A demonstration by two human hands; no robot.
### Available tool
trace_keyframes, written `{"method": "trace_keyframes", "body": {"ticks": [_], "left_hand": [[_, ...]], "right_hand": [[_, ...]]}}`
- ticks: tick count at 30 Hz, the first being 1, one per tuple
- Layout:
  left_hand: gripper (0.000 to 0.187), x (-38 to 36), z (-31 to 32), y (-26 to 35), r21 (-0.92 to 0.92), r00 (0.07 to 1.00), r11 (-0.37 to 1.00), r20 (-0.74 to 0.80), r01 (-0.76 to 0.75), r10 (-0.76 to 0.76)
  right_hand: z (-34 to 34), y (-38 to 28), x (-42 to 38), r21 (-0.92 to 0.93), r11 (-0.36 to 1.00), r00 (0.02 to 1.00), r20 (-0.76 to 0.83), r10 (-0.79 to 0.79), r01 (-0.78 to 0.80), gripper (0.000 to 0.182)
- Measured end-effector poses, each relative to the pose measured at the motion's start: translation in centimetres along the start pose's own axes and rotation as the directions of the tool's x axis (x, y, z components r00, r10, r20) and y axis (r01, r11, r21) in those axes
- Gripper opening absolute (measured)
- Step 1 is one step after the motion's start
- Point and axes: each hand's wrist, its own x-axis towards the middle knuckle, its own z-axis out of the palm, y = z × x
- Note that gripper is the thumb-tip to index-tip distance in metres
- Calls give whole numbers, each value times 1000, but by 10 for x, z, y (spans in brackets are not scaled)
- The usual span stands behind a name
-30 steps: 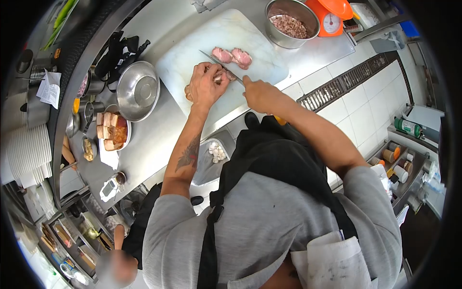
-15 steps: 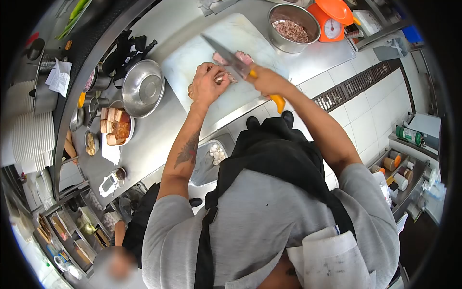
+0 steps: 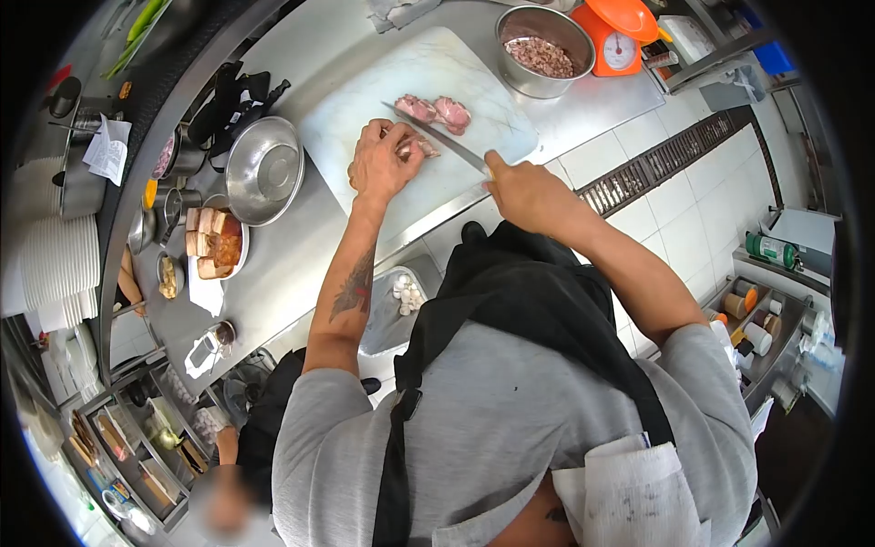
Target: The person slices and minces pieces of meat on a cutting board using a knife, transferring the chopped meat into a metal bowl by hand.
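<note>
My left hand (image 3: 385, 162) presses down on a piece of raw meat (image 3: 421, 147) on the white cutting board (image 3: 342, 108), fingers curled over it and hiding part of it. In my right hand (image 3: 529, 194) is a knife (image 3: 445, 139), its handle mostly covered by my fingers. The long blade points up and left, passing just beyond the held meat. On the far side of the blade, two pink meat slices (image 3: 451, 114) lie side by side.
A steel pot (image 3: 558, 84) of chopped meat and an orange scale (image 3: 605, 53) stand at the back right. Left of the board are a steel bowl (image 3: 239, 173) and a dish of meat blocks (image 3: 244, 244). Another person's hand (image 3: 226, 442) shows lower left.
The knife has come down and towards me, from above the slices to beside the held meat. My right hand has lowered and turned, hiding the yellow handle. My left hand keeps its hold.
</note>
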Motion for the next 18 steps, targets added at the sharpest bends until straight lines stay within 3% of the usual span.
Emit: {"method": "trace_keyframes", "body": {"ticks": [2,4,6,8,10,11,13,16,18], "left_hand": [[28,-1,1,0,0,1000,1000,-4,7,-7],[29,0,2,-1,-1,1000,1000,-9,7,-7],[29,-1,6,-2,-1,1000,1000,-9,16,-16],[28,0,9,-1,3,999,1000,-34,8,-8],[28,-4,12,-4,11,999,1000,-49,2,-1],[28,-3,17,-8,-13,996,999,-84,-34,33],[27,-3,12,-10,-27,991,997,-115,-74,70],[27,2,10,-4,-19,994,998,-99,-52,50],[28,-1,7,-2,-39,998,999,-63,-20,18]], "right_hand": [[3,4,-14,-56,997,998,37,-57,59,33],[-8,-4,-32,-53,998,999,44,-26,29,33],[-11,-8,-40,-43,998,988,150,47,-41,34],[25,4,-19,3,999,993,109,34,-34,35],[63,13,31,65,994,993,-81,-82,87,40],[63,11,54,66,994,993,-81,-83,89,40],[56,-4,82,4,999,997,52,-50,50,42],[12,-16,29,-37,999,988,149,39,-34,38],[30,-6,29,-31,994,968,226,105,-101,41]]}}
